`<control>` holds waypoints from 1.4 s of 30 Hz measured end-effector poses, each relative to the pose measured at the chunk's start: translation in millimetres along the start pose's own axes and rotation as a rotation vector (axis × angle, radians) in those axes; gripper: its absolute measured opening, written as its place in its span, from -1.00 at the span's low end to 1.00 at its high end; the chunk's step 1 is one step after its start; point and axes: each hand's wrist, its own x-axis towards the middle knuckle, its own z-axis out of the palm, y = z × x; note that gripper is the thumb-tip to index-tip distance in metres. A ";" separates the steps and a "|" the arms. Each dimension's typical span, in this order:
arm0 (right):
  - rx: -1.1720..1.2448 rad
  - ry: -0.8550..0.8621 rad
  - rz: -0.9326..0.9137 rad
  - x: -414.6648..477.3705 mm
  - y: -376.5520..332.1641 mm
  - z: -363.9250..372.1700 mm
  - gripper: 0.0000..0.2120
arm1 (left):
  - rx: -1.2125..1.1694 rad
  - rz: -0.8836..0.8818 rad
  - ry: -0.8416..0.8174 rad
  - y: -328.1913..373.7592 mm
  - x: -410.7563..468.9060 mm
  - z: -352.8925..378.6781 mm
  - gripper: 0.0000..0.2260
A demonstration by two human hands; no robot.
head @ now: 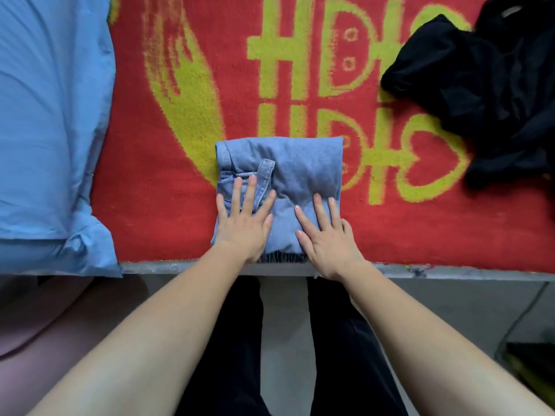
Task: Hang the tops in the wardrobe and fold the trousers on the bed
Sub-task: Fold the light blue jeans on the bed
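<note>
Red bedspread [180,229], folded jeans [300,169] (near edge), left hand [243,226] and right hand [329,240] pressing flat.

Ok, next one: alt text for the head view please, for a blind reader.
The left hand and right hand press flat on folded light-blue jeans at the near edge of a red and yellow blanket. A blue pillow lies to the left; a crumpled black garment lies at the far right.

Red-blanketed bed [450,270]: folded jeans [300,169], black garment [480,85], pillow [51,115]
</note>
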 end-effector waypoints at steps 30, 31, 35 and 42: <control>1.736 -0.303 0.562 -9.2 -3.0 -33.0 -0.52 | 0.021 0.143 0.313 -2.5 -71.6 24.4 0.16; 1.765 -0.307 0.574 -10.1 -4.4 -36.5 -0.53 | 0.013 0.125 0.343 -0.4 -72.9 22.0 0.15; 1.864 -0.334 0.567 -9.0 -1.4 -59.0 -0.64 | -0.024 0.083 0.450 8.6 -67.1 4.4 0.01; 1.582 -0.232 0.484 -12.5 -4.1 -96.8 -0.46 | -0.098 0.026 0.259 -5.6 -45.6 -56.7 -0.32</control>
